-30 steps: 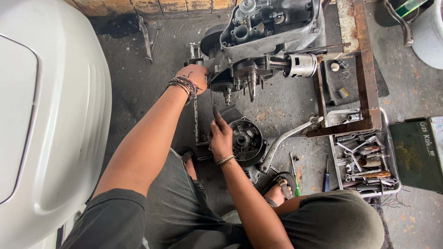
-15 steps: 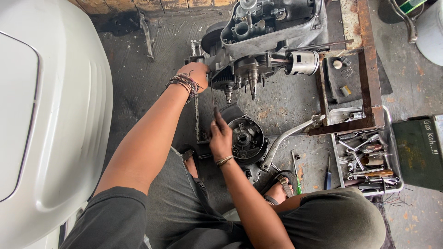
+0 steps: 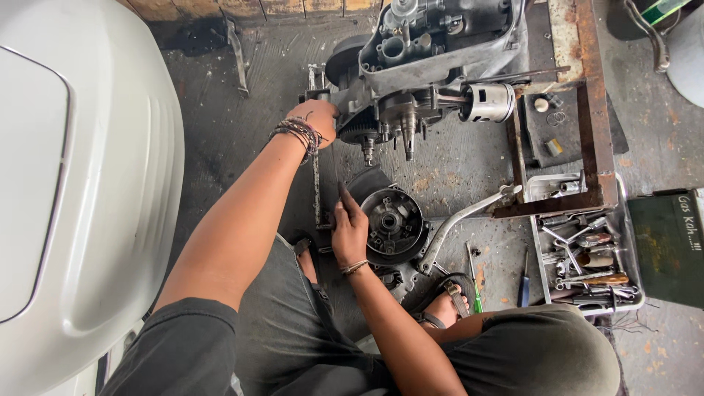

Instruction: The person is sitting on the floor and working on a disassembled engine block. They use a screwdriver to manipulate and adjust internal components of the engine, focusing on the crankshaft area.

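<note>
On the grimy concrete floor [image 3: 455, 158], a person sits with knees spread, both bare arms reaching toward twelve o'clock. Their left hand [image 3: 317, 121], with a stack of bracelets [image 3: 297, 134] at the wrist, is closed over the left end of a stripped scooter engine [image 3: 425, 66] at twelve o'clock; exactly what the fingers wrap cannot be made out, since the hand hides it. From that engine a silver cylinder [image 3: 490, 101] juts toward two o'clock. The right hand [image 3: 349, 233], near the middle of the view, rests against the rim of a round dark engine cover [image 3: 392, 224] lying flat on the floor, its index finger stretched upward along the rim toward a black curved piece [image 3: 367, 182] (whether the fingers pinch anything small is not clear). A drive chain [image 3: 317, 187] hangs straight down between the two hands. Just beside the cover, at three o'clock from it, lies a silver kick lever [image 3: 462, 220]. Farther toward three o'clock a tray [image 3: 623, 242] holds wrenches and sockets, partly under a rusty metal frame [image 3: 594, 110]. A blue-handled screwdriver [image 3: 523, 282] lies near the tray. A white scooter body panel [image 3: 81, 183] fills nine o'clock. One sandalled foot [image 3: 444, 301] shows at five o'clock.
</note>
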